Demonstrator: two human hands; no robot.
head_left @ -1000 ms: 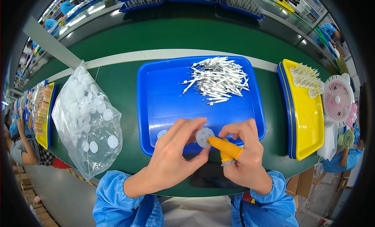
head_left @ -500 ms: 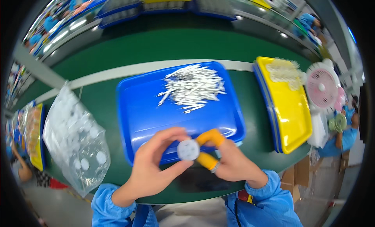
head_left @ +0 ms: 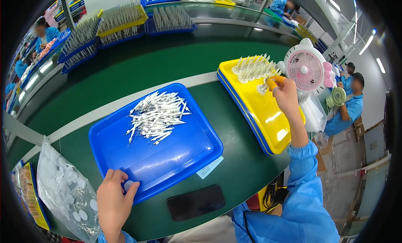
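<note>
One pale disc (head_left: 128,185) between thumb (head_left: 133,190) and forefinger (head_left: 121,175), left hand (head_left: 111,202)

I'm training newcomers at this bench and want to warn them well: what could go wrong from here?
The right hand holds a small white piece close beside the standing pieces on the yellow tray; a careless touch might topple some.

The black phone lies near the edge of the green bench, so it could get nudged off.
</note>
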